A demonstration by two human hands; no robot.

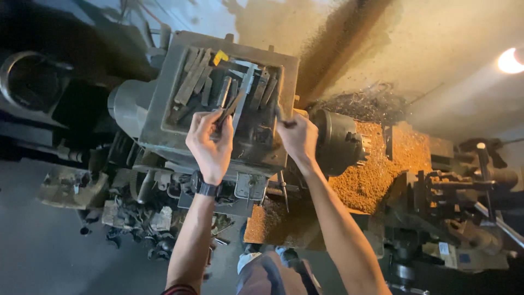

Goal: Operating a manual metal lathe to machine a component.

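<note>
I look down on a lathe whose headstock top forms a grey metal tray (164,104) filled with several flat steel bars and tool bits (192,79). My left hand (210,143), with a dark watch on the wrist, reaches over the tray's near rim and pinches a thin dark metal tool (229,107) lying among the bars. My right hand (297,136) rests at the tray's right rim with fingers curled around a small dark piece (285,123). A yellow scrap (220,56) lies at the tray's far side.
The lathe chuck (338,143) sits just right of my right hand. Orange-lit metal shavings (376,175) heap on the bed below it. The tool post and carriage (445,186) stand farther right. A lamp (510,60) glows at upper right. Scrap parts (136,218) lie on the floor.
</note>
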